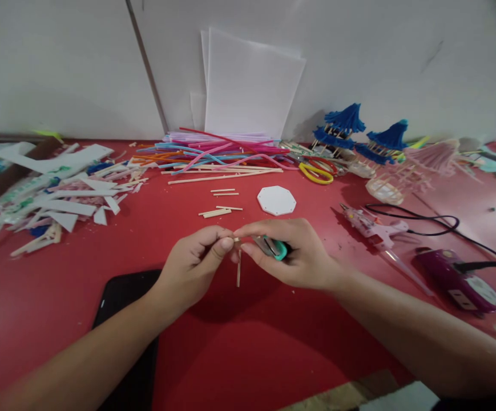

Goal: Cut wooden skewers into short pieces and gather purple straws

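Note:
My left hand (194, 262) is closed, thumb and index finger pinching a small pale wooden piece. A thin wooden stick (238, 271) hangs down between the two hands. My right hand (294, 251) is wrapped round a green-handled cutter (278, 249) with a grey metal part, and its fingertips meet those of my left hand at the wooden piece. Just beyond the hands, several short wooden sticks (216, 213) lie on the red table (248, 354), and a white octagonal plate (277, 200) with small holes lies to their right.
Colourful pipe cleaners (226, 149) lie at the back, with yellow-handled scissors (316, 173) beside them. White scraps (68, 200) are piled left; a black phone (123, 302) lies under my left forearm. At right are blue-roofed models (344, 123), a glue gun (370, 225) and a purple device (457, 279).

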